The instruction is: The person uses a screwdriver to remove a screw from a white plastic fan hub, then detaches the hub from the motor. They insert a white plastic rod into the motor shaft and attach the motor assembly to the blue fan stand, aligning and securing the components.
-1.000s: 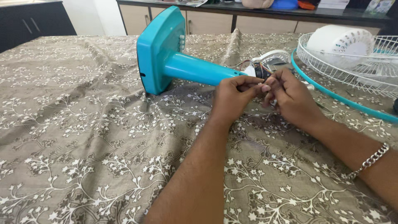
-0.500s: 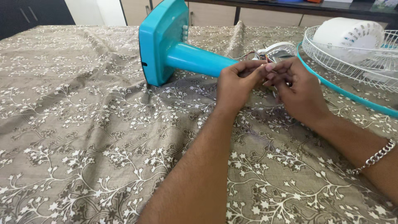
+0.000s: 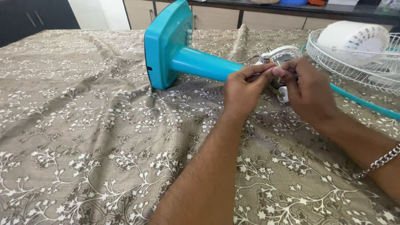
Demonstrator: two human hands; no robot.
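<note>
Turquoise fan stand (image 3: 196,62) on its side, both hands (image 3: 275,83) at its top.

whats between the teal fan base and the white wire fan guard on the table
In the head view, the teal stand column runs from the base toward the guard; at its end sit the opened white housing with wires and both hands.
</note>
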